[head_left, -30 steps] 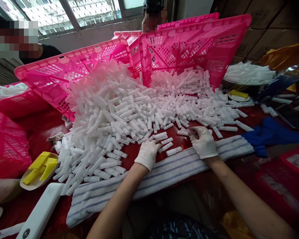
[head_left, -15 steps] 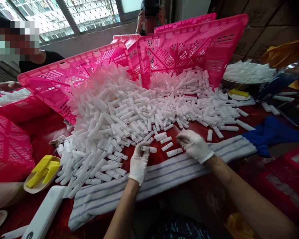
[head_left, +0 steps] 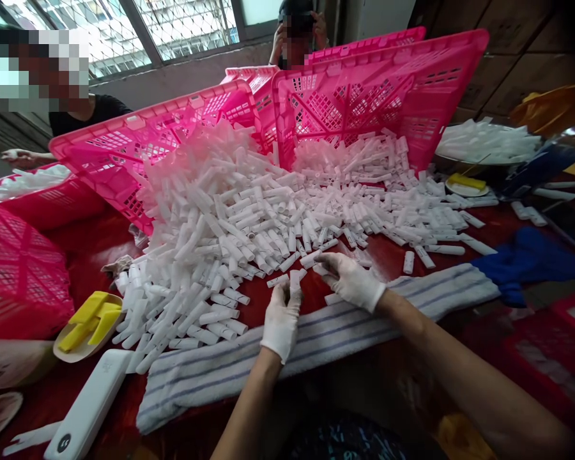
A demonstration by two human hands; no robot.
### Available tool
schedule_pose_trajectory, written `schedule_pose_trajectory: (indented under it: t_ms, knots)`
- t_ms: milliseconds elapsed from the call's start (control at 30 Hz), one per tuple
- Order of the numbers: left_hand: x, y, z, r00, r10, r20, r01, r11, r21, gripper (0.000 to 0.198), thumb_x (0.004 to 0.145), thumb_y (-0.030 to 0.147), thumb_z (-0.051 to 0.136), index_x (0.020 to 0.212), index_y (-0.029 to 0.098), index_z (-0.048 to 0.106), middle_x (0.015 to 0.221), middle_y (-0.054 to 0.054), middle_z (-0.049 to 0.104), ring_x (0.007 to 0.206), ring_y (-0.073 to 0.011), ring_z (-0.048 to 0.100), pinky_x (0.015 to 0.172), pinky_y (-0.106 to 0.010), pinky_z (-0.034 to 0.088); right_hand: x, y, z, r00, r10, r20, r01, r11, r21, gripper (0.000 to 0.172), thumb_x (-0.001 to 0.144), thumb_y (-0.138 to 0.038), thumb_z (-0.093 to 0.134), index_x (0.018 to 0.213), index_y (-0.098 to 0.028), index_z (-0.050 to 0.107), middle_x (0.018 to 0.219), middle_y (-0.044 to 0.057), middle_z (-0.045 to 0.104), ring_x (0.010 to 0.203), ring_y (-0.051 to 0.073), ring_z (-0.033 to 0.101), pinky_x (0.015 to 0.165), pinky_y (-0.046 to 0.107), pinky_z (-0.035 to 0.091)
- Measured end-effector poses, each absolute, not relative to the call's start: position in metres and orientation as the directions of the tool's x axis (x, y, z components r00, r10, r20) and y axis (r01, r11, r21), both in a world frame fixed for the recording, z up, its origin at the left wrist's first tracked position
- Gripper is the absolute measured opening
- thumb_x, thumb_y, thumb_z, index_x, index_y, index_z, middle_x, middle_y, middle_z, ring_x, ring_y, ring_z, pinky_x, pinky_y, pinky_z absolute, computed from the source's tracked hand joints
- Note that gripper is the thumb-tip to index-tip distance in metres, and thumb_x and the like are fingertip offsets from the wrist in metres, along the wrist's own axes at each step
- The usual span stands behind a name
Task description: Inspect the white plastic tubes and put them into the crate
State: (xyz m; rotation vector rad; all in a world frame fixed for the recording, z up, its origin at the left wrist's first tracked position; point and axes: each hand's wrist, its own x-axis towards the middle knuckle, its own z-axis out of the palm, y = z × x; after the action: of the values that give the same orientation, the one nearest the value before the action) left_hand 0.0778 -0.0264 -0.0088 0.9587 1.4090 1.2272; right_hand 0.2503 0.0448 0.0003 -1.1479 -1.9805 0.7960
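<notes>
My left hand (head_left: 280,322), in a white glove, pinches a short white plastic tube (head_left: 295,280) that stands roughly upright between thumb and fingers. Another tube (head_left: 276,280) lies on the red table just beyond those fingertips. To the right, my gloved right hand (head_left: 352,281) has its fingers bent and closed around the end of a white tube (head_left: 319,269), mostly covered by the hand. A further tube (head_left: 333,298) shows partly under its palm. Ahead of both hands spreads a large heap of white tubes (head_left: 249,217), several with thin dark markings.
Pink crates (head_left: 359,96) lie tipped behind the heap. A striped towel (head_left: 211,383) runs along the table's front edge. At left are a dish with yellow pieces (head_left: 93,319) and a white device (head_left: 89,409). A blue cloth (head_left: 531,259) lies right. Two people are beyond.
My right hand has moved left over the loose tubes and closed its fingers there. The tube in my left hand has turned from lying sideways to upright. The view has shifted slightly.
</notes>
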Motion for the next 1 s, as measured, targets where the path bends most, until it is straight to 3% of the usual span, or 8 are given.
schedule_pose_trajectory:
  t_ms: [100, 200, 300, 400, 500, 667, 767, 1000]
  knots:
    - [0.086, -0.034, 0.003, -0.151, 0.978, -0.142, 0.066, 0.154, 0.986, 0.042, 0.084, 0.054, 0.056, 0.106, 0.018, 0.059, 0.101, -0.007, 0.065, 0.091, -0.0167, 0.059, 0.084, -0.027, 0.045, 0.253, 0.030, 0.021, -0.240, 0.948, 0.211, 0.010, 0.220, -0.976, 0.025, 0.086, -0.032, 0.061, 0.108, -0.025, 0.052, 0.084, 0.002, 0.066, 0.073, 0.015, 0.063, 0.066, 0.029, 0.051]
    - [0.094, -0.039, 0.014, -0.107, 0.984, -0.141, 0.083, 0.151, 0.985, 0.040, 0.085, 0.053, 0.055, 0.105, 0.019, 0.058, 0.096, -0.004, 0.063, 0.083, -0.0140, 0.057, 0.078, -0.025, 0.045, 0.256, 0.015, 0.040, -0.241, 0.967, 0.087, -0.230, 0.030, -0.973, 0.027, 0.083, -0.035, 0.067, 0.104, -0.026, 0.053, 0.066, -0.005, 0.057, 0.050, 0.010, 0.053, 0.045, 0.022, 0.039]
    - [0.097, -0.042, 0.020, -0.028, 0.984, -0.174, 0.076, 0.176, 0.981, 0.040, 0.086, 0.053, 0.054, 0.103, 0.018, 0.056, 0.082, -0.001, 0.058, 0.069, -0.0112, 0.052, 0.066, -0.023, 0.044, 0.256, 0.006, 0.048, -0.268, 0.963, 0.030, -0.254, -0.041, -0.966, 0.028, 0.080, -0.038, 0.071, 0.102, -0.024, 0.059, 0.064, -0.007, 0.053, 0.043, 0.006, 0.047, 0.040, 0.020, 0.033]
    - [0.099, -0.044, 0.022, -0.006, 0.986, -0.168, 0.115, 0.168, 0.979, 0.038, 0.086, 0.052, 0.054, 0.102, 0.017, 0.055, 0.079, 0.001, 0.055, 0.065, -0.0104, 0.050, 0.062, -0.022, 0.043, 0.258, 0.005, 0.046, -0.264, 0.963, 0.048, -0.260, -0.024, -0.965, 0.027, 0.078, -0.036, 0.073, 0.099, -0.025, 0.060, 0.072, -0.005, 0.059, 0.054, 0.009, 0.058, 0.052, 0.024, 0.047]
    - [0.101, -0.046, 0.023, -0.096, 0.988, -0.122, 0.156, 0.136, 0.978, 0.034, 0.083, 0.048, 0.060, 0.098, 0.018, 0.056, 0.083, 0.000, 0.058, 0.070, -0.0112, 0.053, 0.067, -0.023, 0.044, 0.260, 0.006, 0.044, -0.167, 0.979, 0.117, -0.324, 0.057, -0.944, 0.024, 0.075, -0.031, 0.076, 0.087, -0.025, 0.057, 0.077, -0.004, 0.062, 0.066, 0.014, 0.066, 0.067, 0.032, 0.054]
    - [0.107, -0.046, 0.018, -0.151, 0.982, -0.116, 0.120, 0.134, 0.984, 0.029, 0.079, 0.042, 0.066, 0.093, 0.018, 0.057, 0.082, 0.000, 0.061, 0.070, -0.0116, 0.055, 0.068, -0.023, 0.045, 0.257, 0.001, 0.046, 0.038, 0.981, 0.189, -0.330, 0.190, -0.924, 0.033, 0.072, -0.035, 0.077, 0.084, -0.027, 0.048, 0.091, 0.000, 0.065, 0.079, 0.023, 0.069, 0.068, 0.041, 0.056]
    - [0.110, -0.048, 0.013, -0.128, 0.981, -0.145, 0.034, 0.151, 0.988, 0.030, 0.077, 0.041, 0.069, 0.091, 0.018, 0.057, 0.082, 0.000, 0.060, 0.069, -0.0108, 0.055, 0.066, -0.022, 0.045, 0.255, -0.001, 0.047, 0.042, 0.996, 0.076, -0.278, 0.085, -0.957, 0.036, 0.071, -0.043, 0.075, 0.086, -0.028, 0.045, 0.090, 0.002, 0.065, 0.078, 0.025, 0.069, 0.063, 0.041, 0.057]
    - [0.117, -0.055, 0.018, 0.115, 0.904, -0.412, -0.255, 0.427, 0.867, 0.057, 0.072, 0.051, 0.073, 0.111, 0.017, 0.049, 0.071, 0.002, 0.059, 0.045, -0.0046, 0.041, 0.045, -0.019, 0.033, 0.260, 0.008, 0.051, -0.110, 0.962, -0.248, -0.452, -0.271, -0.850, 0.045, 0.060, -0.039, 0.083, 0.085, -0.023, 0.049, 0.073, -0.003, 0.063, 0.062, 0.018, 0.066, 0.062, 0.037, 0.057]
